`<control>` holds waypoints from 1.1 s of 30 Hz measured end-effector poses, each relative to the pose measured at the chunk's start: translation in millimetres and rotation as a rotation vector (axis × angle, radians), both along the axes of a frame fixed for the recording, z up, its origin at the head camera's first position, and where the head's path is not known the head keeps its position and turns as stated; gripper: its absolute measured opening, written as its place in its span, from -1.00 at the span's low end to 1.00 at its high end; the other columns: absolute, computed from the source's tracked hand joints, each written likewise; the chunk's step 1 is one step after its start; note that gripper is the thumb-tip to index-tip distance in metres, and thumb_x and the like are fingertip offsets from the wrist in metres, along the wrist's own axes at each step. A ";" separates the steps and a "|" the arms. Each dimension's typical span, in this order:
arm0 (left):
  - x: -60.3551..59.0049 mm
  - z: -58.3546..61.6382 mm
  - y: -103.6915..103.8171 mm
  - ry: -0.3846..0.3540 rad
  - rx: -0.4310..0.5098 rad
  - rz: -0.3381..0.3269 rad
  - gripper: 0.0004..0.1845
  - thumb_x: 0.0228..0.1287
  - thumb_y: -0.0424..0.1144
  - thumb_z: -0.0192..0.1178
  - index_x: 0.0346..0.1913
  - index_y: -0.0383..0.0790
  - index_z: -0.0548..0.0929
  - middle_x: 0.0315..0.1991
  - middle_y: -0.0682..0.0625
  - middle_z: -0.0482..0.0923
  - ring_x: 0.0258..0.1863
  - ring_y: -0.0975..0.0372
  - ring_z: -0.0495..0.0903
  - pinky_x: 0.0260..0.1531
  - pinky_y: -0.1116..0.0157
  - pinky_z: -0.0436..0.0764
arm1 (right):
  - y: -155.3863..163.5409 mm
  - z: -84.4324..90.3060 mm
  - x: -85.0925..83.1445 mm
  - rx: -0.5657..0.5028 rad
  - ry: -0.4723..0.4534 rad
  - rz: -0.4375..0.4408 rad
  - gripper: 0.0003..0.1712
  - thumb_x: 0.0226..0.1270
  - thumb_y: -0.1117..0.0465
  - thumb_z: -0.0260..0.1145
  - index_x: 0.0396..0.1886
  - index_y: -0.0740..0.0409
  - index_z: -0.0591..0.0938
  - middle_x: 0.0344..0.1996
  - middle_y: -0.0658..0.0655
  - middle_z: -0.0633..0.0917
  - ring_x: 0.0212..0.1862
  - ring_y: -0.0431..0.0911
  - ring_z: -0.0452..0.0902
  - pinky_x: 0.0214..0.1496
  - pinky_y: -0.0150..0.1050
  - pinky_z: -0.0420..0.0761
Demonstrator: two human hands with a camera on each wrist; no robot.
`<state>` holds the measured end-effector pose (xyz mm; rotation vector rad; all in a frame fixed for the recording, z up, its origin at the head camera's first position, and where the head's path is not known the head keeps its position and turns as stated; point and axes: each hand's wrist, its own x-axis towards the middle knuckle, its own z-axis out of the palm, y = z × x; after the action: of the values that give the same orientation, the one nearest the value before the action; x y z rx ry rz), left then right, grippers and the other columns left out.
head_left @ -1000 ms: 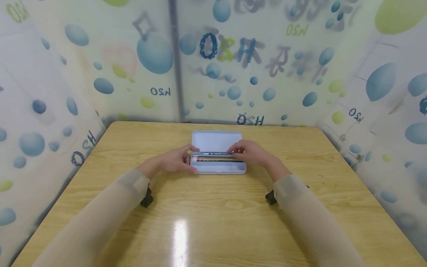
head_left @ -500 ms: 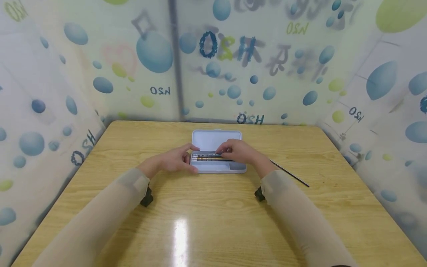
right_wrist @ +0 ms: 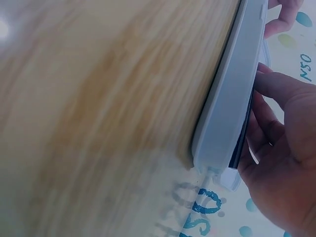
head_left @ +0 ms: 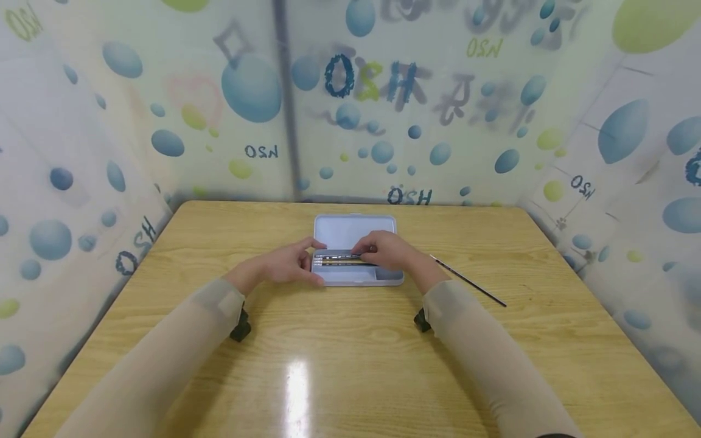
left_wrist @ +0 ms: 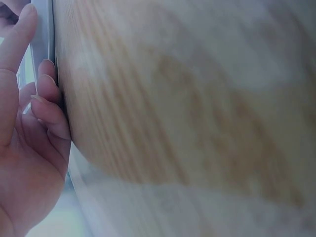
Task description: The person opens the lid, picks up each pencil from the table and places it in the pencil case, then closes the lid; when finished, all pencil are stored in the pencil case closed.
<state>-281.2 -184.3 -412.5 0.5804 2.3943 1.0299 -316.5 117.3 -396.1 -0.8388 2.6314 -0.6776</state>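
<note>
An open light-blue pencil case (head_left: pixel 358 278) lies on the wooden table (head_left: pixel 350 365), its lid (head_left: pixel 355 231) folded back flat. Several pencils (head_left: pixel 336 260) lie in its tray. My left hand (head_left: pixel 298 263) grips the case's left end, thumb on the near side and fingers over the far rim. In the left wrist view its fingers (left_wrist: pixel 47 98) touch the case's edge (left_wrist: pixel 42 34). My right hand (head_left: pixel 378 250) reaches over the tray from the right, with curled fingers on a pencil. In the right wrist view my right hand (right_wrist: pixel 281 148) curls over the case's wall (right_wrist: pixel 227 113) beside a dark pencil (right_wrist: pixel 243 143).
A thin dark pencil (head_left: pixel 468 281) lies loose on the table to the right of the case. Patterned walls (head_left: pixel 350 121) close in the table at the back and both sides. Light glares off the near tabletop (head_left: pixel 296 377).
My right hand has slid left along the pencils in the tray, and its forearm swung left, uncovering the loose dark pencil on the table. My left hand has stayed put.
</note>
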 end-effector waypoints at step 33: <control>-1.1 -3.5 -1.1 0.032 -0.007 -0.006 -0.01 0.33 0.03 0.60 0.66 -0.09 0.25 -0.28 -0.02 0.57 -0.25 0.16 0.49 -0.12 0.23 0.45 | 89.4 14.6 29.1 -0.086 0.014 -0.149 -0.71 0.66 0.14 0.35 0.22 0.05 0.81 0.14 0.10 0.80 0.12 0.02 0.64 0.24 0.02 0.65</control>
<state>-282.3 -185.4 -416.0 0.6056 2.4212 1.0172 -287.4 206.7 -381.5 -0.6770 2.7139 -0.8318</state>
